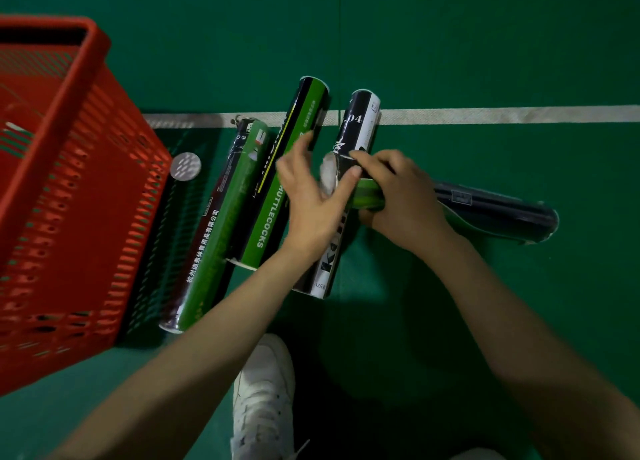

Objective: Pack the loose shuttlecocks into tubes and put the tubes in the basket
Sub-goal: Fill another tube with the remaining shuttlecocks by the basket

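Red basket point(69, 168) is sitting far left of the left hand point(311, 203), white cap point(185, 166) lying just beside it on the floor. Three tubes point(273, 213) are lying side by side under and left of that hand. Left hand is staying mostly open, fingers and thumb near straight, palm pressing a blurred white shuttlecock point(329, 179) toward the right hand point(401, 200). Right hand is curling round the green end of a dark tube point(495, 213), which is stretching out to its right.
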A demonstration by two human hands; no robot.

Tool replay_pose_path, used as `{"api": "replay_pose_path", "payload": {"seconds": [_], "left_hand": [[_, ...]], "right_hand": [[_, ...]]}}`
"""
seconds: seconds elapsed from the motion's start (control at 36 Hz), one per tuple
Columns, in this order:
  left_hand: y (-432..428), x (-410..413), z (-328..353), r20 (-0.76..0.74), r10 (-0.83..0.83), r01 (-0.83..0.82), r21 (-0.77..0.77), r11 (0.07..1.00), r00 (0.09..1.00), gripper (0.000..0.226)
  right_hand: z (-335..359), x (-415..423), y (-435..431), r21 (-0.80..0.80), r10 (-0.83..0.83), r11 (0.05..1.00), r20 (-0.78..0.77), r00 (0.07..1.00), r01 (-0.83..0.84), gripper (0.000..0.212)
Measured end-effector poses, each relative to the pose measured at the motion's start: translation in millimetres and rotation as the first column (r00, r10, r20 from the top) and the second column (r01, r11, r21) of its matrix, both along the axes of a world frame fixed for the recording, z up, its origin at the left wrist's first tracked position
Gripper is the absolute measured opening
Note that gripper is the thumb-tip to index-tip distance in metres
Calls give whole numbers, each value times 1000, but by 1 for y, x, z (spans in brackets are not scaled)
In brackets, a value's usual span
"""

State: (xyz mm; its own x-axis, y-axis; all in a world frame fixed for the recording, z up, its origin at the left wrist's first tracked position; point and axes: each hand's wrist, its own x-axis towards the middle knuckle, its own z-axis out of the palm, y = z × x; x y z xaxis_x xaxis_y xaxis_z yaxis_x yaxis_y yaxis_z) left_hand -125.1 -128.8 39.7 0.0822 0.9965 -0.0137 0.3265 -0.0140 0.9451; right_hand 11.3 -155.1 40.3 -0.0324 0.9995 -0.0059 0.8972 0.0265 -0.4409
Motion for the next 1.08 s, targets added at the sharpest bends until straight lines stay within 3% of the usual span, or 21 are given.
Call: {"api": "replay_pose_path", "payload": {"seconds": [0.06, 0.17, 0.28, 0.64, 0.75, 0.89, 0.97, 1.08], "left_hand": [[1, -5, 2, 65, 101, -103, 30, 994, 993, 62], [4, -16, 7, 198, 102, -85, -95, 992, 975, 60], [9, -24, 10, 165, 144, -129, -98, 987, 976, 65], [12, -31, 10, 177, 18, 1, -111, 994, 984, 33], [15, -37, 9, 135, -39, 61, -167, 984, 990, 32], [25, -47, 5, 126, 0, 34, -264, 964, 992, 49], [32, -57, 3, 45, 48, -38, -209, 977, 998, 55], [57, -85, -7, -145, 163, -180, -116, 977, 976, 45]], "right_hand": [[-3, -5, 3, 7, -19, 1000, 9, 1000, 19, 83], [-10, -12, 5, 49, -28, 998, 23, 999, 27, 83], [-14, -21, 10, 109, -27, 994, 21, 999, 25, 82], [-14, -37, 22, 161, -18, 987, 35, 999, 12, 86], [-17, -41, 25, 156, 6, 988, 43, 999, -13, 85], [-21, -47, 30, 108, 36, 993, 65, 997, -43, 86], [-24, -50, 35, 84, 45, 995, 75, 996, -51, 87], [-29, -51, 44, 77, 39, 996, 71, 997, -45, 84]]}}
